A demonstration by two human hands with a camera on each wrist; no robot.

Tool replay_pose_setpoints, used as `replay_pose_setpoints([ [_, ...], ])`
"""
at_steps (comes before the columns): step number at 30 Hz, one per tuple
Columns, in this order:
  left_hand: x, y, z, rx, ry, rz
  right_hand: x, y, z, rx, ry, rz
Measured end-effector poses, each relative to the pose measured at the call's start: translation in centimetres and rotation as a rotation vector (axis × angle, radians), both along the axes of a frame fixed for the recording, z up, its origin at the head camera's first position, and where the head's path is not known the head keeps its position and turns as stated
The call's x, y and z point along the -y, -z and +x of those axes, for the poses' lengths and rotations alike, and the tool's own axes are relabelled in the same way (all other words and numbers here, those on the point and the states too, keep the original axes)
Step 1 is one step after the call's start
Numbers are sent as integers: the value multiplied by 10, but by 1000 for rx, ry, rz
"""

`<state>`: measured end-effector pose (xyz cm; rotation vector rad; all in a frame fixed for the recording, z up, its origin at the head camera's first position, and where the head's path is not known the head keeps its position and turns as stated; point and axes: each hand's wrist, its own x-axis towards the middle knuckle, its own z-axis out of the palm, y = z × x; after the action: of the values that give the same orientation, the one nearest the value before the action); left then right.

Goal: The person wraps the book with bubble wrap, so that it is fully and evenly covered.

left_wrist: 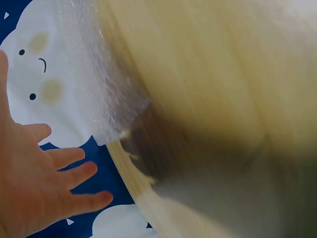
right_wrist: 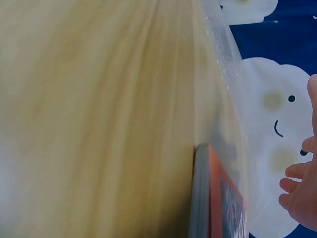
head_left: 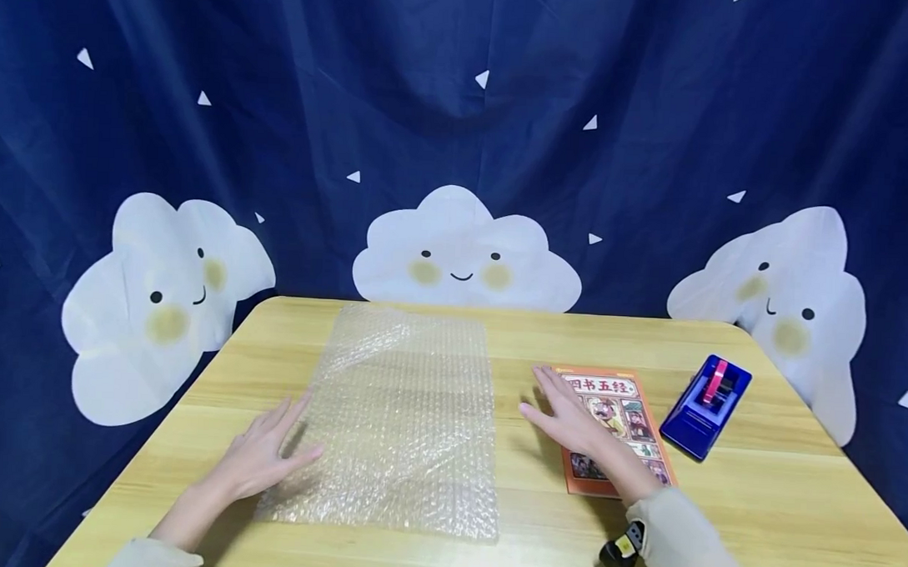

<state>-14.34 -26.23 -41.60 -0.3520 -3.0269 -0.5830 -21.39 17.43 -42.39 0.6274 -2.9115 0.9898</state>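
A sheet of clear bubble wrap [head_left: 404,424] lies spread on the wooden table, left of centre. Over its left edge is my left hand [head_left: 256,456], fingers spread and holding nothing; in the left wrist view the same hand [left_wrist: 44,188] shows its splayed fingers. An orange-bordered book [head_left: 607,414] with an illustrated cover lies to the right of the sheet. My right hand [head_left: 573,417] hovers above the book's left side with extended fingers, covering part of the cover. The right wrist view shows this hand [right_wrist: 302,193] apart from the book's edge [right_wrist: 213,198].
A blue tape dispenser [head_left: 705,407] with a pink-red roll stands right of the book. The wooden table [head_left: 777,495] ends at a dark blue curtain [head_left: 459,133] printed with smiling clouds. A black wrist device [head_left: 622,552] sits at the right cuff.
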Motion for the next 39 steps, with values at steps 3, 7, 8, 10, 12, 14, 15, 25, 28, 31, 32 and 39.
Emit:
replay_pose_setpoints([
  [3, 5, 4, -2, -21, 68, 62, 6, -2, -5, 22, -10, -36],
  [7, 10, 4, -5, 3, 137, 148, 15, -3, -13, 56, -7, -85],
  [8, 11, 3, -5, 9, 146, 160, 17, -3, -16, 61, -9, -94],
  [10, 12, 3, -5, 20, 162, 189, 21, -2, -20, 78, -7, -113],
  [12, 14, 3, -4, 33, 175, 212, 25, -2, -23, 108, 3, -133],
  [14, 15, 4, -3, 52, 185, 232, 28, -1, -27, 139, 8, -157],
  [15, 15, 4, -2, 60, 191, 244, 30, -1, -29, 158, 11, -174],
  [25, 17, 6, 5, 123, 197, 195, 44, 12, -45, 290, 29, -225],
  [28, 16, 5, 6, 160, 177, 142, 46, 14, -48, 277, 55, -241],
  [31, 16, 3, 6, 182, 163, 130, 50, 15, -49, 249, 78, -266],
  [32, 17, 3, 7, 186, 158, 125, 51, 15, -50, 248, 87, -277],
  [39, 20, 2, 9, 175, 163, 118, 61, 16, -57, 299, 146, -320],
])
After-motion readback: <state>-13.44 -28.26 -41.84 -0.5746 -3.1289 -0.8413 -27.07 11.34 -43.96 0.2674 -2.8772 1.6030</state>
